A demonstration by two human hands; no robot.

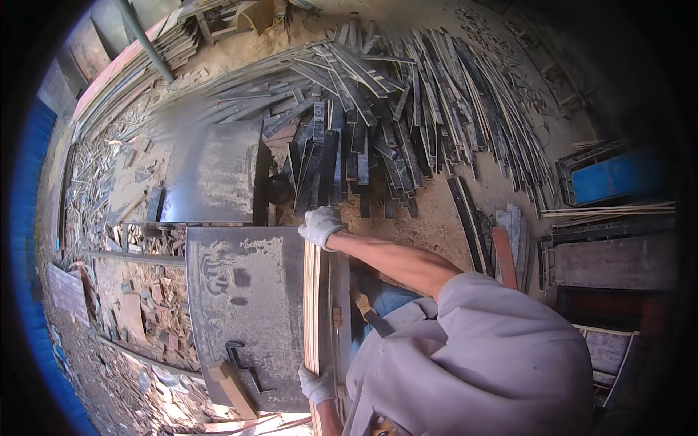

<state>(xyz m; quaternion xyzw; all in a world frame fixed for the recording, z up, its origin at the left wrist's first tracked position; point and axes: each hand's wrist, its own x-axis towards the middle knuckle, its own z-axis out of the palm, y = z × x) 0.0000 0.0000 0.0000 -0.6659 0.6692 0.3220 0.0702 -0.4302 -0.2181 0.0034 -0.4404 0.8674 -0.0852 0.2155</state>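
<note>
A stack of long, narrow plywood strips (313, 305) stands along the right edge of a dark, worn metal-looking table (269, 291). My right hand (322, 227), in a pale work glove, is closed around the far end of the strips. Close to my body, my left hand (315, 384), also gloved, grips the same strips near their other end; its fingers are partly hidden. On the table to the left of that hand lie a thin, bent dark metal piece (243, 367) and a tan wooden block (233, 390).
Beyond the table is a large heap of dark-faced strips (356, 138). A second dark panel (211, 174) adjoins the table. Wood scraps (156, 309) litter the ground at left. Blue-topped (614, 178) and dark framed items stand at right, with loose boards (502, 254) nearer me.
</note>
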